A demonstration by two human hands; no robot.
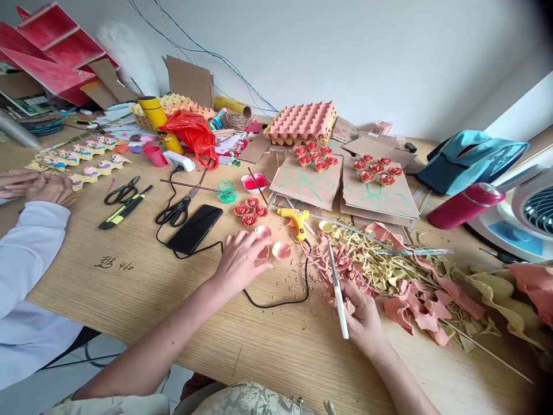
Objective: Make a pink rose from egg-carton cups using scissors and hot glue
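My left hand [242, 253] is low over the table, palm down and fingers apart, its fingertips by small pink egg-carton cups. One cup [281, 250] stands just right of it, and another [263, 231] is at its fingertips. In my right hand [363, 317] are white-handled scissors [339, 300], seen nearly edge-on, blades pointing away from me. Their tips are near a small yellow cup [326, 226] and pink scraps [341, 262]. Behind my left hand sit several red carton roses [250, 211]. A yellow glue gun [294, 222] lies between my hands, slightly farther back.
Cardboard sheets [302, 183] with roses, stacked egg trays [302, 122] and a red bag [190, 132] stand behind. A phone [195, 229], black scissors [179, 210] and a cutter [125, 207] lie left, near another person's hands [41, 187]. Yellow scraps [389, 268], a bottle [466, 204] and a fan [531, 202] are right.
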